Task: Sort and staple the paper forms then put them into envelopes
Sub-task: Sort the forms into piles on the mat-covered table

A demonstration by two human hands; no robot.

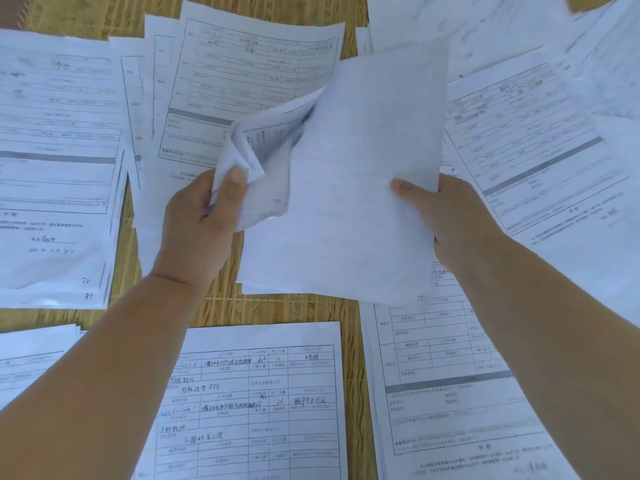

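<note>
Piles of forms (256,91) lie spread over the woven mat (221,299) so each group stays apart. Above them I hold a sheaf (356,188), my right hand (446,216) gripping its edge, my left hand (204,216) pinching its curled-back pages (249,150) to check them.

A person's left hand (201,216) pinches the curled corner of a sheaf of paper forms (346,188) while the right hand (446,216) grips its opposite edge, holding it above a woven mat (221,289) with printed form piles (252,403) lying around both hands.
</note>
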